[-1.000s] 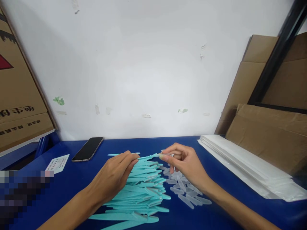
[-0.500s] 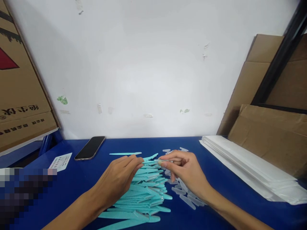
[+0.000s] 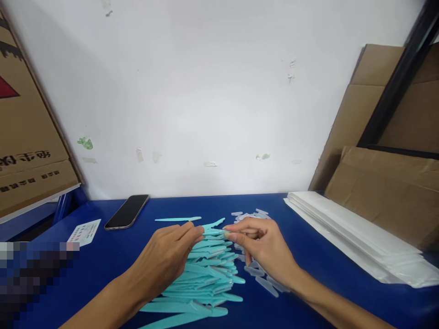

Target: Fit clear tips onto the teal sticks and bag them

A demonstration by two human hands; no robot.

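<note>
A heap of slim teal plastic sticks [image 3: 206,278] lies on the blue table [image 3: 308,256] in front of me. My left hand [image 3: 168,258] rests on top of the heap and pinches one teal stick [image 3: 212,231] at its left end. My right hand [image 3: 262,244] pinches the same stick's right end, where a small clear piece sits between the fingertips. Several clear plastic caps [image 3: 265,283] lie scattered under and behind my right hand. One teal stick [image 3: 176,219] lies alone behind the heap.
A dark phone [image 3: 126,211] and a white card [image 3: 84,232] lie at the back left. A stack of white sheets [image 3: 353,237] runs along the right, with cardboard [image 3: 387,192] behind it. A cardboard box [image 3: 27,137] leans at the left. A white wall closes the back.
Both hands have dropped slightly toward me and drawn closer together on the stick; the gap between the fingertips has narrowed.
</note>
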